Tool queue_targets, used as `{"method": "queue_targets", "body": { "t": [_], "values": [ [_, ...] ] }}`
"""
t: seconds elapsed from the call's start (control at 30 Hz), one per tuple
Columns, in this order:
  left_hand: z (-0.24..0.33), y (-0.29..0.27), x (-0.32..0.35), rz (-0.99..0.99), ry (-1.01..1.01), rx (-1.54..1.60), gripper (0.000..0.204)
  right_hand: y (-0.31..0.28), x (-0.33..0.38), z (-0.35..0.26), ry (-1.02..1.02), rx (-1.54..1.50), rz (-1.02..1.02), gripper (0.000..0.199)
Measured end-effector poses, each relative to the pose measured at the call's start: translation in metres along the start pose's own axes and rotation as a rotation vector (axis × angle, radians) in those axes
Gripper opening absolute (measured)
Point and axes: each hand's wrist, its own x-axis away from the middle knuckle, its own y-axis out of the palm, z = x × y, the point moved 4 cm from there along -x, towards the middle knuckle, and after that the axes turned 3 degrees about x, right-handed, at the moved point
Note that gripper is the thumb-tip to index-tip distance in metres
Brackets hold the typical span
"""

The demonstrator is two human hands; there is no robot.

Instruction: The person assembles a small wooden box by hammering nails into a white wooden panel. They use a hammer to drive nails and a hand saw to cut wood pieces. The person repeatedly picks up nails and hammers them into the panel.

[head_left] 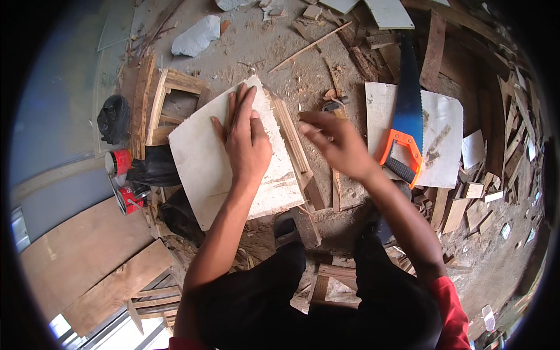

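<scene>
A white board (201, 151) with rough, chipped edges lies tilted across a wooden frame (291, 137), whose side shows along the board's right edge. My left hand (248, 140) rests flat on the board, fingers stretched toward its far corner. To the right of the board, above the wooden frame, my right hand (335, 140) is raised with thumb and fingers drawn together. Anything in that pinch is too small to make out. Just beyond it a hammer (335, 105) lies on the ground, its handle partly hidden by the hand.
On the right, a handsaw (406, 122) with an orange handle lies over another white board (446, 134). Scrap wood (501, 169) is heaped along the right side. Red cans (119, 162) and a small wooden frame (157, 108) stand at left; a pale stone-like lump (196, 36) lies farther off.
</scene>
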Motion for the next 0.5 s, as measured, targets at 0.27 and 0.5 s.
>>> {"method": "queue_targets", "body": {
  "t": [0.27, 0.5],
  "values": [
    [-0.006, 0.000, -0.004, 0.004, 0.007, -0.007, 0.047, 0.019, -0.017, -0.025, 0.055, 0.057, -0.091, 0.030],
    [0.000, 0.001, 0.001, -0.013, 0.000, -0.028, 0.045, -0.074, 0.050, 0.090, -0.038, 0.667, 0.367, 0.037]
  ]
}}
